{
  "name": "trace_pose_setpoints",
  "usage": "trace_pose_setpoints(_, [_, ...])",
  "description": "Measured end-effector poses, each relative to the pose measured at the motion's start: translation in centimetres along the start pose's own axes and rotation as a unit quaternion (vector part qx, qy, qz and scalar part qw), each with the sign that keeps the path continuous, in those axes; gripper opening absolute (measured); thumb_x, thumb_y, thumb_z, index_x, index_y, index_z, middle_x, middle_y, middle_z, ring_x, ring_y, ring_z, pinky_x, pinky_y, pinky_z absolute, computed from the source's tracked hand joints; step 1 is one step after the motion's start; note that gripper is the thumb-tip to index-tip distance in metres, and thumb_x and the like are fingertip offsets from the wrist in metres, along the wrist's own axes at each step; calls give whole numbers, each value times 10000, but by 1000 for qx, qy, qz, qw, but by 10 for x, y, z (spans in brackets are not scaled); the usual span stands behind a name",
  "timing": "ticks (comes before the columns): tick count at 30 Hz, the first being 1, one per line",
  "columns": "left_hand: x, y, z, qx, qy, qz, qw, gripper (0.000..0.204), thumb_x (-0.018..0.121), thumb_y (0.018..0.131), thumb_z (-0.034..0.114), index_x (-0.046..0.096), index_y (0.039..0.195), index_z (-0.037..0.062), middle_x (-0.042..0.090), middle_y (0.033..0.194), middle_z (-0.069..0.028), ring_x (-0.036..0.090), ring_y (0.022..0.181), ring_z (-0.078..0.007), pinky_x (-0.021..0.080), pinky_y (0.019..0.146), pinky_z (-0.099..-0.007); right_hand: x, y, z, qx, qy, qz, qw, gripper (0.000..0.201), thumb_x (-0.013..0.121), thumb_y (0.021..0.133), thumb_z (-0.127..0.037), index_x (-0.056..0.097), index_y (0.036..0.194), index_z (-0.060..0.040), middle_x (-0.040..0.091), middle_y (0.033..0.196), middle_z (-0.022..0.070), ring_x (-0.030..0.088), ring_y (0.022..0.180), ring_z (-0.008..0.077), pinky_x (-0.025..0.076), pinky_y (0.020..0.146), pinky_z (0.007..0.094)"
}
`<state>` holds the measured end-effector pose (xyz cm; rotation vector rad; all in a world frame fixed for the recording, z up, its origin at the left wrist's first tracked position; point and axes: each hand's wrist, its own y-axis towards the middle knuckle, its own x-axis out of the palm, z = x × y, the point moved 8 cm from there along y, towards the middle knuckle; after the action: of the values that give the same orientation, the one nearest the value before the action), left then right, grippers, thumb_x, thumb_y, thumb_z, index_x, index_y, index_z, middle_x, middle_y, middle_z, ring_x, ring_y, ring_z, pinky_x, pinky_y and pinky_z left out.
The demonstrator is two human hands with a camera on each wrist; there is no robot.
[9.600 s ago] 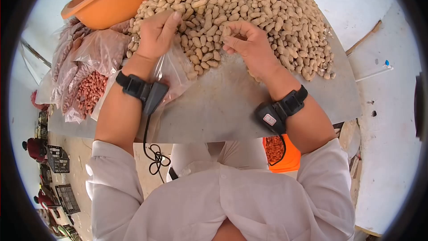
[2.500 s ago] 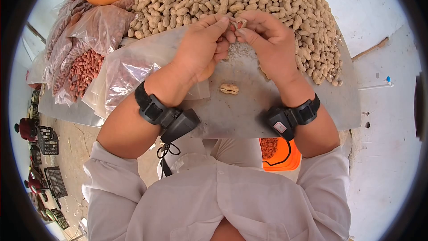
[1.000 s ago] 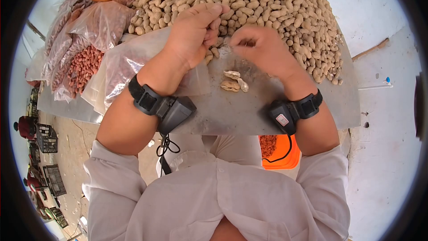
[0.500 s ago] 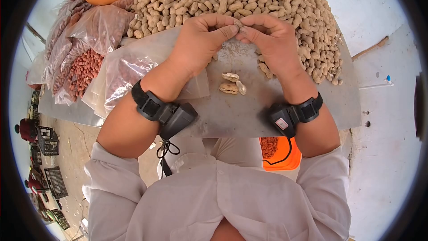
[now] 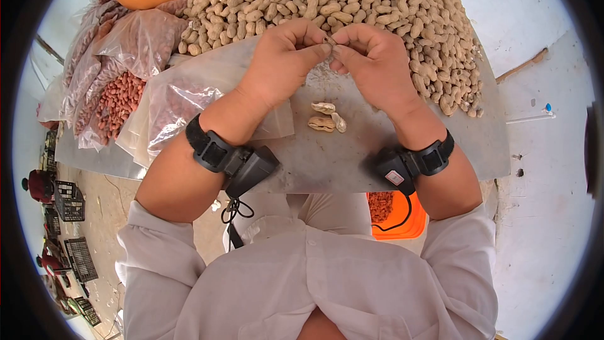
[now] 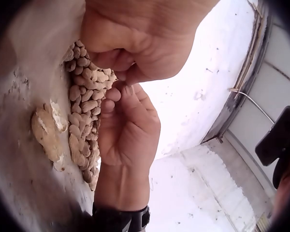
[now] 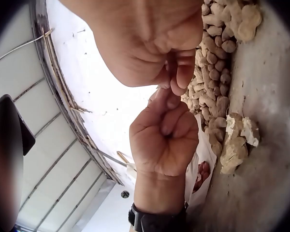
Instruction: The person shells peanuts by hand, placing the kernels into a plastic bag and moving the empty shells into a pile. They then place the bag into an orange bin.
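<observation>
In the head view, both hands meet at the near edge of a heap of unshelled peanuts, which spreads from 12 to about 4 o'clock of them. Fingers and thumbs of the left hand and right hand pinch one small peanut between them; the fingertips hide most of it, so how far it is opened cannot be told. The step in hand looks like cracking the shell. Cracked shell pieces lie at 6 o'clock on the bench, and red kernels show in a bag between 8 and 9 o'clock. The next move probably calls for the thumbs to part the halves with a gentle twist, keeping any kernel from dropping.
</observation>
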<state>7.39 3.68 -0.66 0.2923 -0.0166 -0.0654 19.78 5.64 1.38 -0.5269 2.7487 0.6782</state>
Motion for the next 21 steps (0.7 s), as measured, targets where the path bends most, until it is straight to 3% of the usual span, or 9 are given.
trace_pose_setpoints(5, [4,0,-1,-34,-108,-18,993,92,607,817,108,602,796,19,552,667,24,415,528,-27,320,454,-184,-1,0,-10,-9,79,-13,997,129,530,794,14,600,902,30,622,715,59,602,614,116,491,573,224])
trace_pose_setpoints(8, [4,1,0,-23,-93,-23,995,123,608,832,130,611,806,10,556,672,25,414,545,-27,319,464,-184,1,0,-13,-36,113,-36,992,172,531,800,16,613,951,5,615,719,58,585,603,108,490,569,226])
trace_pose_setpoints(11, [5,1,5,18,-24,-25,999,128,603,839,139,613,809,15,556,679,28,406,561,-25,316,474,-183,3,-1,-14,-24,83,-66,994,197,538,806,1,625,982,-24,613,732,61,579,599,104,489,564,228])
trace_pose_setpoints(14, [4,3,1,24,-36,-26,999,130,598,846,146,613,806,23,549,678,34,401,575,-24,317,485,-183,3,-1,-11,17,105,-59,993,189,526,812,5,635,965,-20,614,750,58,578,599,105,492,568,232])
trace_pose_setpoints(21, [5,4,-3,13,-115,-31,993,118,563,872,145,597,860,33,542,684,29,404,530,-26,306,449,-172,4,0,7,57,340,-32,938,196,560,813,-6,590,1001,37,622,787,88,607,634,135,509,584,247])
